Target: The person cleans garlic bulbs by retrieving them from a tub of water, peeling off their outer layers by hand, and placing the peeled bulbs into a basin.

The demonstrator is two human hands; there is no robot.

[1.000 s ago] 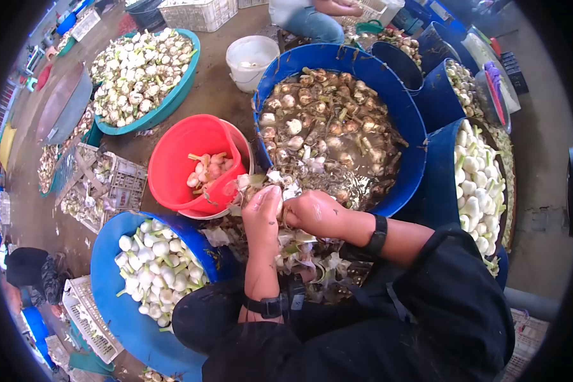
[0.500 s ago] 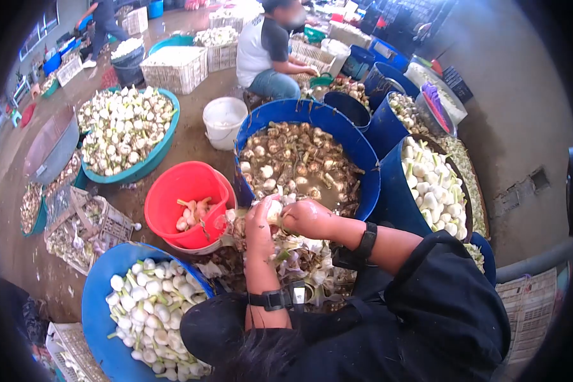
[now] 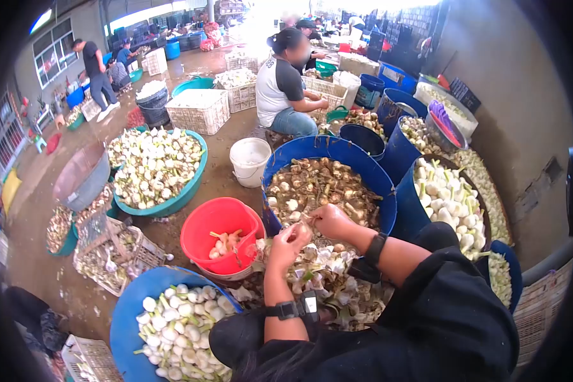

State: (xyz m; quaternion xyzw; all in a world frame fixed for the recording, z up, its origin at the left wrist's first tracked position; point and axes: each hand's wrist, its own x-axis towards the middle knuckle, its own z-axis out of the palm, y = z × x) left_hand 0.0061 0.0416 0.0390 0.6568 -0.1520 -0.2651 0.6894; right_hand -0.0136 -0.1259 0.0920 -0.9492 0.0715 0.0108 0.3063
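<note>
My left hand (image 3: 288, 247) is closed, its fingers curled round something mostly hidden. Just right of it and slightly higher, my right hand (image 3: 332, 221) is closed in a pinch, with a small pale scrap at its fingertips. Both hands are over the near edge of a blue tub (image 3: 393, 207) of dirty garlic bulbs (image 3: 318, 181) in murky water. Below them lies a heap of loose garlic skins (image 3: 325, 270). To the left stands a red bucket (image 3: 194, 232) holding a few pinkish bulbs (image 3: 225, 243).
A blue basin (image 3: 130, 318) of peeled white bulbs is at the lower left, another blue tub (image 3: 410, 210) of them at the right. A white bucket (image 3: 249, 159) and a teal basin (image 3: 194, 172) stand beyond. A seated person (image 3: 277, 92) works farther back.
The view has tilted up, showing more of the room. My hands have moved apart; the white bulb seen in my left hand half a second ago is no longer clearly visible.
</note>
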